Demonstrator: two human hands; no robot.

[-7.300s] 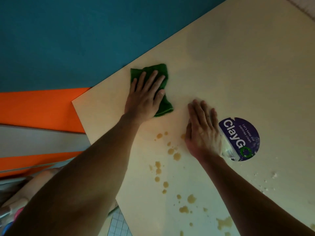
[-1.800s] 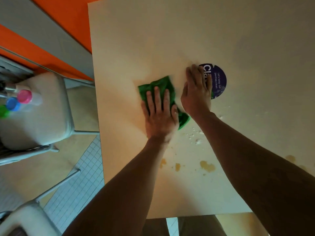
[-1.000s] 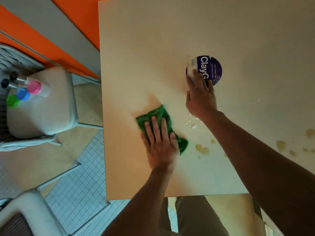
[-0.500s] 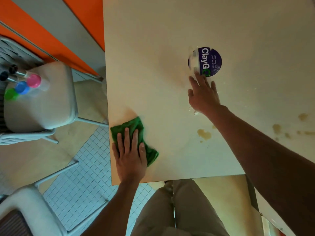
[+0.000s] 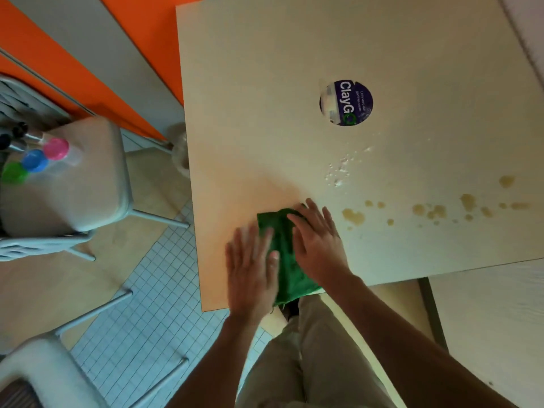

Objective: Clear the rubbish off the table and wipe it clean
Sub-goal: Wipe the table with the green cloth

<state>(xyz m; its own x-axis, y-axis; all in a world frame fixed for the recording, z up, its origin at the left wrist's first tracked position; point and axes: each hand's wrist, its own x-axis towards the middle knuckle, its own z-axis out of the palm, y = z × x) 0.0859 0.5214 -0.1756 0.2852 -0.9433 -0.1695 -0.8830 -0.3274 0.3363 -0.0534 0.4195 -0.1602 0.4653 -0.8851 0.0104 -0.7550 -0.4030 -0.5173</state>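
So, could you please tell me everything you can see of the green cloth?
The green cloth is soft, fuzzy-looking fabric, crumpled and partly folded. It lies on the pale table at its near edge, one end hanging slightly over. The left hand rests flat on its left side, the right hand on its right; both hands cover much of it.

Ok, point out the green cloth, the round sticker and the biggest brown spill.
green cloth [image 5: 284, 248], head view, middle fold between the hands
round sticker [image 5: 353, 103], head view, purple face
biggest brown spill [image 5: 353, 216], head view, blotch centre

cloth [image 5: 287, 254] on table [image 5: 294, 69] near edge | sticker [image 5: 346, 103] behind | stains [image 5: 353, 216] right
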